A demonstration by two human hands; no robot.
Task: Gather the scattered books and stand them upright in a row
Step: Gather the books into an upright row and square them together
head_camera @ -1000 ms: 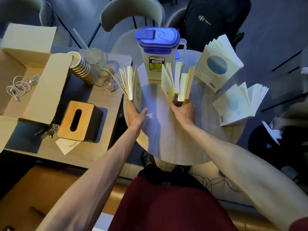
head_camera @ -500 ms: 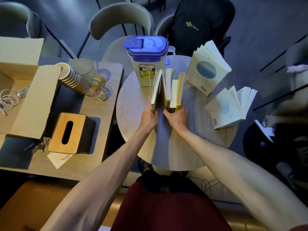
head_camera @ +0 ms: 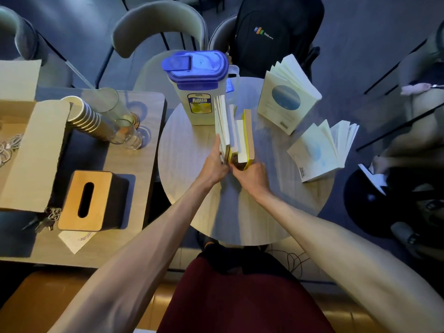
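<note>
Two books stand upright side by side near the middle of the round table [head_camera: 192, 164]. The left one is a white book [head_camera: 222, 126] and my left hand [head_camera: 216, 164] grips its near edge. Pressed against it stands a yellow-covered book [head_camera: 247, 138], which my right hand [head_camera: 252, 176] holds at its base. Two more white books with a blue circle on the cover stand fanned open to the right: one at the far right [head_camera: 286, 102], one nearer [head_camera: 317, 152].
A blue-lidded water jug [head_camera: 197, 85] stands just behind the held books. On the left table [head_camera: 134, 164] are glasses [head_camera: 125, 133], stacked paper cups [head_camera: 84, 114], a wooden tissue box [head_camera: 86, 200], keys and a cardboard box [head_camera: 31, 152]. Chairs and a black backpack [head_camera: 276, 32] stand behind.
My left hand has brought the white book rightward across the table and closed it against the yellow book. My right hand has stayed at the yellow book's base.
</note>
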